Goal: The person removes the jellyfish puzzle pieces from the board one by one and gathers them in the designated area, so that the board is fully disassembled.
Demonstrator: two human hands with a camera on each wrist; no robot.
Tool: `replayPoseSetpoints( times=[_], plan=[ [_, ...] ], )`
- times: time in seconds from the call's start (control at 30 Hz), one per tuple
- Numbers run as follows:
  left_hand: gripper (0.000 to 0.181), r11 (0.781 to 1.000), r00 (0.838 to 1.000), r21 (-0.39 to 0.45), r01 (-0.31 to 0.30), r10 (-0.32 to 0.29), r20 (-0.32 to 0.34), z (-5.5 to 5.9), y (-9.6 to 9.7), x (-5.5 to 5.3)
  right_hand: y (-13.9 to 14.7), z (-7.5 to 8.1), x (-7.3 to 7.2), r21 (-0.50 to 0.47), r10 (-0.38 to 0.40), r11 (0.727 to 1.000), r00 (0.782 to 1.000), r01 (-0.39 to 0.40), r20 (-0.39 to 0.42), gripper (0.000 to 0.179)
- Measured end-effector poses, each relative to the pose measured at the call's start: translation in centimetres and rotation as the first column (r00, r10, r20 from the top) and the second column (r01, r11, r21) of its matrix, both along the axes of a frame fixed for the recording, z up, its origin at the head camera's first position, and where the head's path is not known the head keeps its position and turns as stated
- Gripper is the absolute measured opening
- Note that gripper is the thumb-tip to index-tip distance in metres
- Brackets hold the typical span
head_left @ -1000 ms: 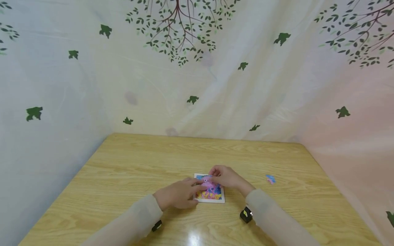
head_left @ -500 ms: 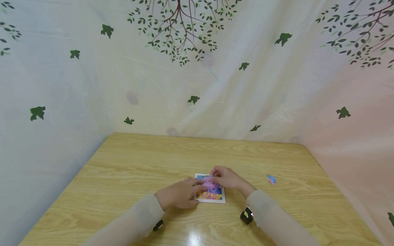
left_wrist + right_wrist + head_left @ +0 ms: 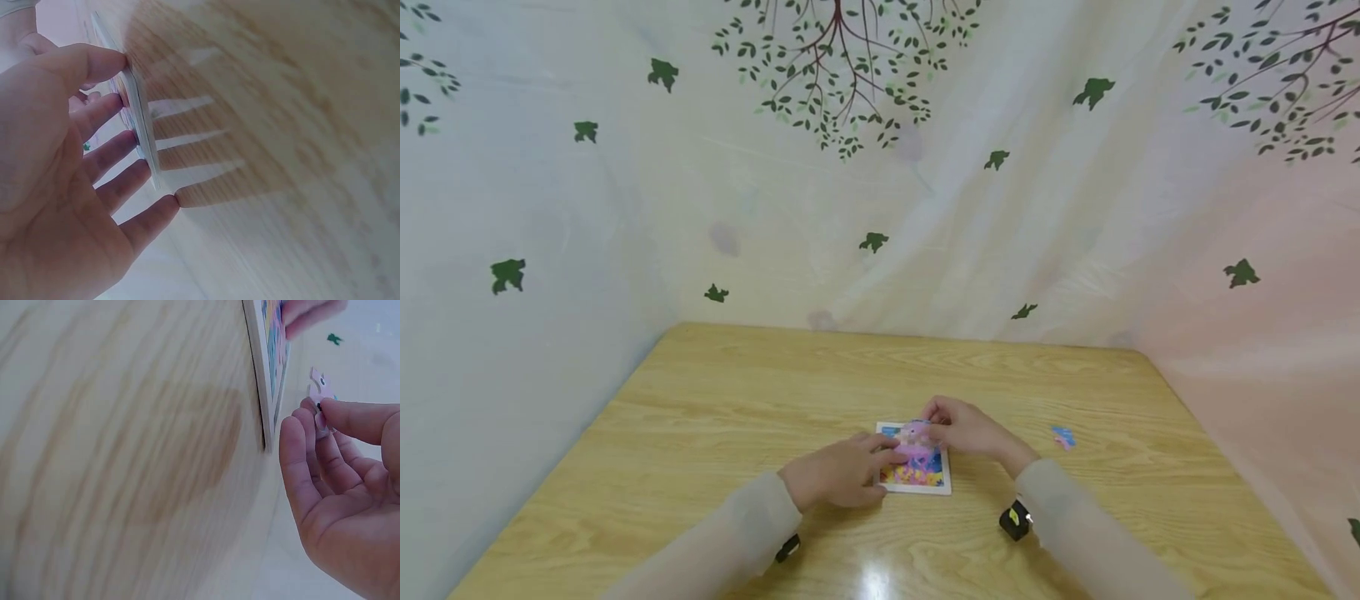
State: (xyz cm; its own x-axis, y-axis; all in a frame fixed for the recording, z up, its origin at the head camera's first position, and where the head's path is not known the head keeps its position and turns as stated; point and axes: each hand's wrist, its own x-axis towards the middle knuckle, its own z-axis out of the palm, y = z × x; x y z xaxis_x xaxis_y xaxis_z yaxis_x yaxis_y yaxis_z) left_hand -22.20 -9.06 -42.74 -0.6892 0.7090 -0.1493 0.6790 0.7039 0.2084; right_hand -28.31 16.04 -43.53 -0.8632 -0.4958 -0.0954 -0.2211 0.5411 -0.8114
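Observation:
A small jigsaw puzzle in a white-rimmed tray point(image 3: 917, 490) lies on the table, its picture pink, blue and yellow. My left hand point(image 3: 835, 477) rests over the tray's left side with fingers extended; in the left wrist view, several fingertips point(image 3: 128, 139) meet its edge. At the tray's upper right, my right hand point(image 3: 967, 430) pinches a pink puzzle piece point(image 3: 319, 382) with an eye printed on it, between thumb and fingers. The piece is tilted up above the tray, and the fingers cover part of it.
A loose blue and pink puzzle piece point(image 3: 1063, 437) lies to the right on the wooden table point(image 3: 737, 383). Behind the table hangs a pale cloth point(image 3: 790, 208) printed with leaves. A black wrist device point(image 3: 1016, 520) sits under the right cuff.
My right hand has moved slightly up and to the right, lifting the pink puzzle piece from the picture. The left hand stays in place on the tray.

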Motion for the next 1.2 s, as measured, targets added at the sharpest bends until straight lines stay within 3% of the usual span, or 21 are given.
replayPoseSetpoints(
  times=[0.17,0.37,0.63,0.77,0.97,1.2],
  plan=[
    [0.056,1.000,1.000,0.018,0.000,0.000,0.002,-0.1,0.0,-0.1,3.1,0.1,-0.7,-0.015,0.020,1.000,0.999,-0.021,-0.041,0.016],
    [0.055,0.999,1.000,0.032,0.004,-0.004,0.005,-0.1,-0.1,0.0,6.7,0.5,-0.8,-0.018,0.014,1.000,1.000,-0.014,-0.003,0.020],
    [0.055,1.000,1.000,0.019,0.002,-0.002,-0.016,0.2,0.1,0.2,11.9,1.8,-0.7,0.076,-0.082,0.994,0.997,0.082,-0.004,0.028],
    [0.055,1.000,1.000,0.019,-0.002,0.002,-0.013,0.2,0.1,0.2,13.9,2.0,-0.8,0.105,-0.079,0.991,0.997,0.077,0.017,0.028],
    [0.055,1.000,1.000,0.019,-0.003,0.003,-0.007,-0.1,0.1,0.1,15.9,1.4,-0.9,0.078,-0.028,0.997,0.999,0.025,0.033,0.027],
    [0.055,0.999,1.000,0.036,-0.012,0.012,0.010,-0.1,0.0,0.1,16.2,0.6,-0.7,0.129,-0.058,0.990,0.998,0.058,-0.003,0.021]
  ],
)
